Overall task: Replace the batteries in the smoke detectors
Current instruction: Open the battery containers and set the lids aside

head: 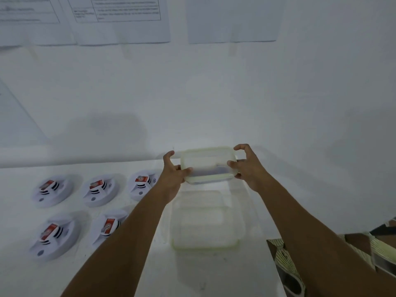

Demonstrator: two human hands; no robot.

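1. Both arms are stretched out towards 12 o'clock. The left hand (174, 172) grips the left end of the lidded box (206, 163), with the thumb pressed on its near edge and the forefinger hooked up over the far corner.
2. The right hand (246, 168) mirrors it at the right end. Its thumb is down on the lid and its fingers are curled round the side, so the box is held firmly between the two hands.
3. The box is clear plastic with a pale green rim and its lid on. Something dark bluish shows through the wall, but I can't tell what. I also can't tell whether the box touches the table (192, 275).
4. At 6 o'clock of it, just beside it, a clear tub (205, 224) lies flat on the white table between the forearms.
5. At 9 o'clock of the tub are five white smoke detectors, well apart from the hands. Three sit in the far row (52, 190) (100, 189) (142, 185) and two in the near row (53, 235) (107, 229).
6. Each detector has a red battery (47, 185) sitting in its middle. The left forearm partly hides the near-right one.
7. Up at 11 o'clock, papers (120, 18) hang on the wall, their print too blurred to read.
8. At 4 o'clock, patterned cloth (285, 254) shows past the table edge.
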